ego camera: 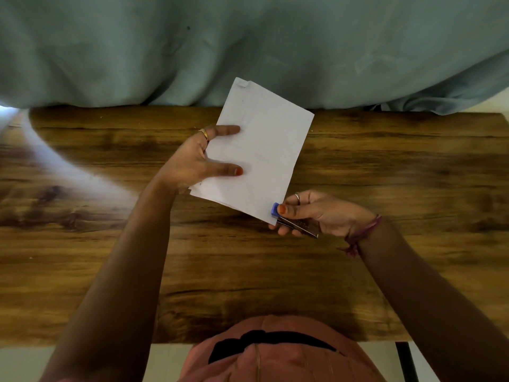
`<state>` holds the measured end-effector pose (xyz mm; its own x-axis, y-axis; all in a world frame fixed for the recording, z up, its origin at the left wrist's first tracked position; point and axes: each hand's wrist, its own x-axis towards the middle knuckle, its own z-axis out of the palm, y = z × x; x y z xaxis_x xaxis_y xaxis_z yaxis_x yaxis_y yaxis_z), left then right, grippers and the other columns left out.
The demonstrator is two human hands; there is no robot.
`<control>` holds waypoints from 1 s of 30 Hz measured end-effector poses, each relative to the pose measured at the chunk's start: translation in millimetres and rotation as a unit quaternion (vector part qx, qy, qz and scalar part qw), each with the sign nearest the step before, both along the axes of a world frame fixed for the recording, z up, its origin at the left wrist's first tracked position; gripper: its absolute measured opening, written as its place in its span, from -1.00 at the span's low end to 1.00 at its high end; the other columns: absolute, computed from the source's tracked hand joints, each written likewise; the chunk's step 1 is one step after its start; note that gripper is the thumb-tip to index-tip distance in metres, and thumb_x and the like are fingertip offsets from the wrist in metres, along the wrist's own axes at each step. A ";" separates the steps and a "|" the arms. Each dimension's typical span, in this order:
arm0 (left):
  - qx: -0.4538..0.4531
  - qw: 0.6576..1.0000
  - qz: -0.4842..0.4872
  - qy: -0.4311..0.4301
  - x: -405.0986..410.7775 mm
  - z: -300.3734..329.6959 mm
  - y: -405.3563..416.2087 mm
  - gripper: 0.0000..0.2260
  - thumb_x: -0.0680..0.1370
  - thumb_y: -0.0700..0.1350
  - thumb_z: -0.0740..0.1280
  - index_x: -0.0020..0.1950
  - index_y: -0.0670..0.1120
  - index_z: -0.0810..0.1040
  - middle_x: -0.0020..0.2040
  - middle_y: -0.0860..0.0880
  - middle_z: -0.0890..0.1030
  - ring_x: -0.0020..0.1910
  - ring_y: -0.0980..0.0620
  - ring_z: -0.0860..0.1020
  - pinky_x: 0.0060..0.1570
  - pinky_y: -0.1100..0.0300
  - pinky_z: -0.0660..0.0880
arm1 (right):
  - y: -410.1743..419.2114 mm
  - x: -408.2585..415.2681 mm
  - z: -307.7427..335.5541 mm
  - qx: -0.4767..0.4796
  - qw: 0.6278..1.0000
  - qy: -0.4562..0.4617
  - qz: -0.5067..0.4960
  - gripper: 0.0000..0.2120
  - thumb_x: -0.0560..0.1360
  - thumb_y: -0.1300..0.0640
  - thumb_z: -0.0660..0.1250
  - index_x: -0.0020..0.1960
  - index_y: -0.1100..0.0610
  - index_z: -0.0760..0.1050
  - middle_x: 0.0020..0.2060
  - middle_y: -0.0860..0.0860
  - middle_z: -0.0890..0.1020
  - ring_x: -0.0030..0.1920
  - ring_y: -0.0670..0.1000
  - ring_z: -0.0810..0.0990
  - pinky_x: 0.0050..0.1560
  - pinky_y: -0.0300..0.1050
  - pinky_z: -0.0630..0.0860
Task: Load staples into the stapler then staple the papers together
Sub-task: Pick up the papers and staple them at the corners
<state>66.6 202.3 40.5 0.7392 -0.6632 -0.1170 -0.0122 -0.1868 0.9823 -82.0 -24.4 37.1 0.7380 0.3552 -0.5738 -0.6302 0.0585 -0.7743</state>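
Left hand [194,158] pinches the papers [259,153] by their left edge, lifted and tilted above the wooden tabletop [385,172]. Right hand [316,213] grips the small stapler [296,223], its blue tip over the sheets' near right corner, thumb on top.

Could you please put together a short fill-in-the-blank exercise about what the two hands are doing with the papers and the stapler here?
1. The left hand holds the papers above the ____ table.
2. The stapler is gripped by the ____ hand.
3. The stapler's tip, at the papers' near-right corner, is coloured ____.
4. Behind the table hangs a pale ____ cloth.

Missing words: wooden; right; blue; green
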 end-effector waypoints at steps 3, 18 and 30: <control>0.001 1.000 -0.002 -0.002 0.5 -1.9 1.8 -0.29 0.18 -0.01 0.61 0.30 0.18 0.48 0.24 0.10 0.53 0.09 0.19 0.60 -0.11 0.25 0.60 | 4.7 -2.3 -0.2 -0.034 0.999 -0.022 0.006 -0.70 0.34 -0.02 0.37 0.00 0.12 0.57 -0.11 0.05 0.71 -0.20 -0.09 0.66 -0.28 -0.32 0.55; 0.006 1.000 -0.002 -0.005 -1.1 -0.1 3.8 -0.25 0.11 0.10 0.63 0.27 0.24 0.50 0.26 0.09 0.53 0.11 0.13 0.60 -0.06 0.18 0.61 | 4.2 -6.9 8.0 0.010 0.999 0.010 -0.041 -0.67 0.34 0.03 0.39 0.01 0.22 0.53 -0.25 0.09 0.71 -0.32 -0.07 0.67 -0.38 -0.29 0.58; 0.001 1.000 -0.019 -0.011 3.4 -1.2 2.8 -0.25 0.12 0.10 0.65 0.29 0.21 0.50 0.30 0.04 0.52 0.19 0.06 0.58 0.01 0.12 0.60 | -2.6 -2.2 14.6 0.012 0.998 -0.006 -0.056 -0.69 0.33 0.05 0.41 -0.03 0.23 0.59 -0.15 0.17 0.68 -0.22 -0.01 0.69 -0.32 -0.23 0.60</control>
<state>70.0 205.0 39.4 0.7152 -0.6913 -0.1034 -0.0401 -0.1883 0.9813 -84.2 -27.0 51.7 0.7808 0.2832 -0.5570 -0.6092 0.1469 -0.7793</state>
